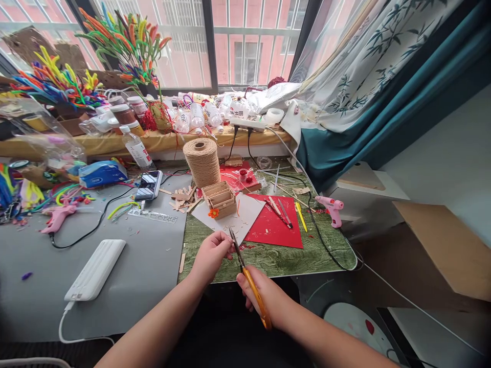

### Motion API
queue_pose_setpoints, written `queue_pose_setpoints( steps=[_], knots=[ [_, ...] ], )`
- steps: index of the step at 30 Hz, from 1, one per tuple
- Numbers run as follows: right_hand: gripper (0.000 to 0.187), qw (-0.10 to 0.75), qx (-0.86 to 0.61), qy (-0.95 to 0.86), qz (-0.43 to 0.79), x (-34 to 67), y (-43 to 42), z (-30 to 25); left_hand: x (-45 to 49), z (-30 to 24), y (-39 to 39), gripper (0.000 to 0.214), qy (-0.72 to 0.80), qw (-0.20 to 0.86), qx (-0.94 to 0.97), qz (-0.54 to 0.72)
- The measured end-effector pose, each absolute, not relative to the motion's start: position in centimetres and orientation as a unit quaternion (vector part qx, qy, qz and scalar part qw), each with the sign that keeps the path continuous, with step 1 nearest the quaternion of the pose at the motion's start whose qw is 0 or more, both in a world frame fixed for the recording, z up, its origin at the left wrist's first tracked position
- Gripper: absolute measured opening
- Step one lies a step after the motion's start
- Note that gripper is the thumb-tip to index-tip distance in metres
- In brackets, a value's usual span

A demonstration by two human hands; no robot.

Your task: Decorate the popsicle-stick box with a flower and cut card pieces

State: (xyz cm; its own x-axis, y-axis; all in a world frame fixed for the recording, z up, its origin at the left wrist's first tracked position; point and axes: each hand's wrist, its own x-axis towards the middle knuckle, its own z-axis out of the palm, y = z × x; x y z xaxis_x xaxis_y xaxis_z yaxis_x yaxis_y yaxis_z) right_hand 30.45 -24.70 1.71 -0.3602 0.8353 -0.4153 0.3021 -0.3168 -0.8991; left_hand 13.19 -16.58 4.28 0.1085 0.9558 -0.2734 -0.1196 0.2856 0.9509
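My right hand [266, 292] grips a pair of scissors [252, 287] by the orange handles, with the blades pointing up and away from me. Close beside the blades, my left hand [210, 256] is closed in a pinch; whatever its fingertips hold is too small to make out. Just beyond my hands lies a sheet of white paper [247, 221] with small scraps on it. On the paper stands a small slatted wooden box [225, 208], an orange flower [214, 212] at its front corner. A red sheet [276, 236] lies to the right.
Behind the box stands a large twine spool [201, 162], with craft sticks [183, 198] at its left. Pink glue guns lie right [333, 208] and left [61, 215]. A yellow pen [301, 216], phone [149, 186] and power bank [95, 269] are around, with cords crossing the table.
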Motion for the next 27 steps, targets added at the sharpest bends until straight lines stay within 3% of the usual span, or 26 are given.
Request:
queue_pose_setpoints(
  steps=[4, 9, 14, 20, 27],
  knots=[
    [0.049, 0.182, -0.557, -0.523, 0.619, 30.2, -24.1, 2.5, 13.1, 4.0, -16.5, 0.026, 0.511, 0.621, 0.411, 0.429],
    [0.040, 0.176, -0.559, -0.481, 0.652, 29.9, -22.9, 2.7, 13.0, 3.9, -15.7, 0.029, 0.521, 0.625, 0.402, 0.421],
    [0.032, 0.225, -0.521, -0.363, 0.739, 29.3, -21.9, 2.2, 12.8, 3.0, -15.7, 0.037, 0.514, 0.633, 0.391, 0.428],
    [0.038, 0.266, -0.501, -0.282, 0.774, 29.0, -21.4, 2.3, 13.0, 3.5, -20.6, 0.038, 0.489, 0.652, 0.395, 0.423],
    [0.035, 0.204, -0.547, -0.455, 0.673, 30.0, -20.3, 3.7, 15.7, 3.0, -23.9, 0.098, 0.433, 0.731, 0.373, 0.372]
  ],
)
